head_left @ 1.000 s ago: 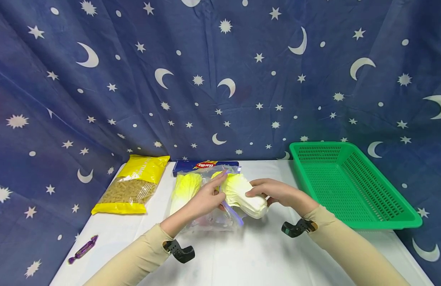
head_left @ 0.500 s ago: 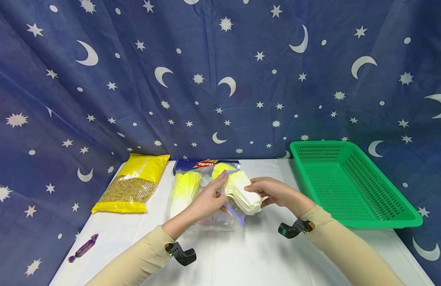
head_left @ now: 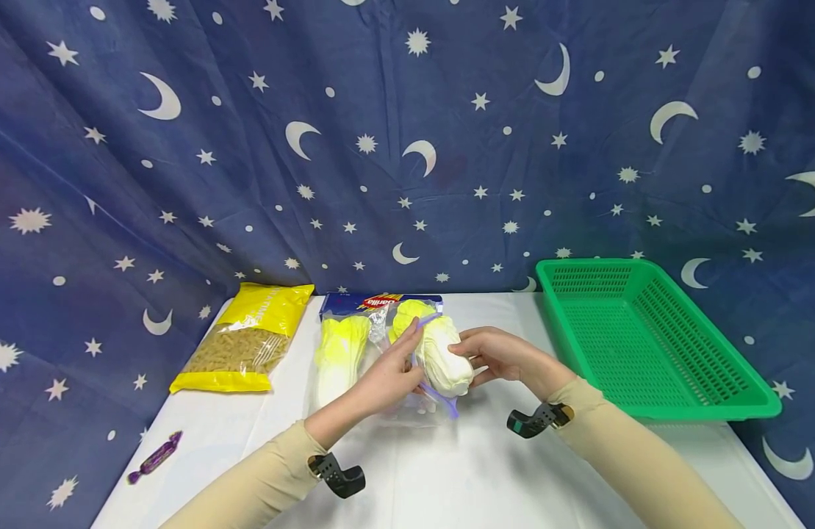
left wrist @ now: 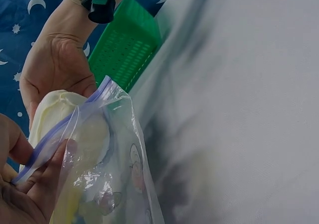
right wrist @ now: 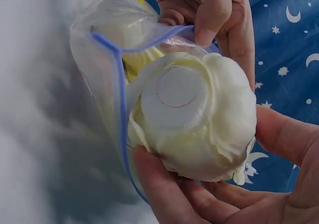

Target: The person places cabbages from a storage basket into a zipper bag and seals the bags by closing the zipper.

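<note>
Step, I judge: bagging second cabbage.
My left hand (head_left: 387, 378) pinches zip bag (head_left: 407, 353) rim, mouth open, mid tabletop (head_left: 447, 470).
My right hand (head_left: 496, 356) grips cabbage (head_left: 443, 353), leafy end in mouth.
Next: push deeper.

Both arms wear snug beige long sleeves (head_left: 261, 485) reaching the wrists. A black plastic clip-like camera mount (head_left: 337, 474) is strapped under the left wrist, another (head_left: 534, 420) under the right. The hands are bare.
</note>
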`<control>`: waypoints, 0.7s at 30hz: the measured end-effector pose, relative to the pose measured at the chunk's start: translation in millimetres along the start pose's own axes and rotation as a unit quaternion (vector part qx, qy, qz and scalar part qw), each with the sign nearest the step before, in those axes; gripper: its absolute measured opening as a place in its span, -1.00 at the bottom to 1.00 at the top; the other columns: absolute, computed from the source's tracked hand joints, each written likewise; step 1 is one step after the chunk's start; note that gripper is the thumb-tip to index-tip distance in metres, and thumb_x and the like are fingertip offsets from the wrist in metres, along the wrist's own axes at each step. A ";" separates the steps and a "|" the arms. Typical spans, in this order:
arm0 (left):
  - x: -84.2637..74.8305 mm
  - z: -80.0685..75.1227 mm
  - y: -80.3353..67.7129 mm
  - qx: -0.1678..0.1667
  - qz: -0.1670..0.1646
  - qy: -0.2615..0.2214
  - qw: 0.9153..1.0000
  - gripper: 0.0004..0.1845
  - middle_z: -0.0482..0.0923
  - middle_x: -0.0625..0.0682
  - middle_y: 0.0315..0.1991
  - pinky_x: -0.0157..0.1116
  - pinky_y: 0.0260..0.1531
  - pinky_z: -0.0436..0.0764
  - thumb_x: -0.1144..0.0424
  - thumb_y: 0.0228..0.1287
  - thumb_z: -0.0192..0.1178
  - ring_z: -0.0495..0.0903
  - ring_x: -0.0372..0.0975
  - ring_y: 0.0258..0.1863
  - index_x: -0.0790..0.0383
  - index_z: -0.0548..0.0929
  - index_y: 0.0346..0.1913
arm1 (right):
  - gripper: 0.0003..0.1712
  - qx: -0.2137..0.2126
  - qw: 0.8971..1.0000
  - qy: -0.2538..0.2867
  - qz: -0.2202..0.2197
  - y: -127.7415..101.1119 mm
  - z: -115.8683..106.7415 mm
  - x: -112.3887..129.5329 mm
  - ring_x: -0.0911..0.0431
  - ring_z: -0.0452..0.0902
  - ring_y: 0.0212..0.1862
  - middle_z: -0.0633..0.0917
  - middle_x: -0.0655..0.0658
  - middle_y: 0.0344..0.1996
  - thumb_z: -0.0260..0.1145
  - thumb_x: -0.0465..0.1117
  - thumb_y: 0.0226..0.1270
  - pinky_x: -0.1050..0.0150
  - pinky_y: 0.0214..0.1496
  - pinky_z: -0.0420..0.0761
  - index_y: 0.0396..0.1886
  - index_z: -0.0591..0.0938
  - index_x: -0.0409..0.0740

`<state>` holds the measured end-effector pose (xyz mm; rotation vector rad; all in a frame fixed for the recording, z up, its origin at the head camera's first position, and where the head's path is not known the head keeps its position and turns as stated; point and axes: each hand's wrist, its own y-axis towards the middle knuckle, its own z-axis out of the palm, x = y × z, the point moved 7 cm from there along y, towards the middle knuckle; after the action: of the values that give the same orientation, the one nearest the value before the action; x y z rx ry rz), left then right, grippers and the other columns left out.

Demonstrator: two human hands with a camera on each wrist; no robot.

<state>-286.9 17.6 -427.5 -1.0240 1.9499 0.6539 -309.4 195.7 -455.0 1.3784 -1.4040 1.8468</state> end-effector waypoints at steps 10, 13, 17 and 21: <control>1.2 3.6 1.3 0.004 -0.016 -0.018 1.000 -0.21 -0.20 0.05 0.67 -0.38 -0.47 0.66 0.42 0.34 0.04 0.42 -0.27 -0.66 0.34 0.06 0.61 | -0.47 -0.010 1.000 0.008 0.004 5.9 9.3 -1.1 -0.04 0.69 -0.17 0.67 -0.21 -0.14 0.31 -0.11 0.45 0.05 -0.20 0.78 0.23 0.47 -0.38; 1.7 3.3 1.5 0.006 -0.017 -0.021 1.000 -0.22 -0.20 0.03 0.67 -0.39 -0.46 0.65 0.41 0.35 0.03 0.42 -0.26 -0.65 0.34 0.06 0.61 | -0.46 -0.016 1.000 0.009 0.002 8.0 12.1 -1.8 -0.04 0.69 -0.18 0.65 -0.25 -0.11 0.31 -0.12 0.47 0.05 -0.21 0.78 0.22 0.43 -0.41; 2.9 1.6 0.9 0.001 -0.020 -0.008 1.000 -0.22 -0.18 0.02 0.67 -0.41 -0.53 0.55 0.39 0.34 0.04 0.32 -0.29 -0.67 0.33 0.08 0.61 | -0.42 -0.025 1.000 0.010 0.005 10.4 14.6 -4.1 -0.04 0.70 -0.18 0.62 -0.29 -0.06 0.32 -0.11 0.46 0.06 -0.22 0.78 0.25 0.38 -0.41; 3.1 1.3 0.3 0.003 -0.027 -0.034 0.999 -0.21 -0.18 0.01 0.67 -0.28 -0.46 0.67 0.43 0.32 0.04 0.44 -0.16 -0.64 0.33 0.07 0.61 | -0.33 -0.042 0.999 -0.001 0.008 12.6 14.7 -6.8 -0.04 0.69 -0.16 0.59 -0.30 -0.01 0.34 -0.10 0.44 0.08 -0.22 0.78 0.31 0.32 -0.42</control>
<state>-287.6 17.4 -430.7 -1.0343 1.8573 0.6446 -310.2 179.1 -467.1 1.3314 -1.4813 1.7750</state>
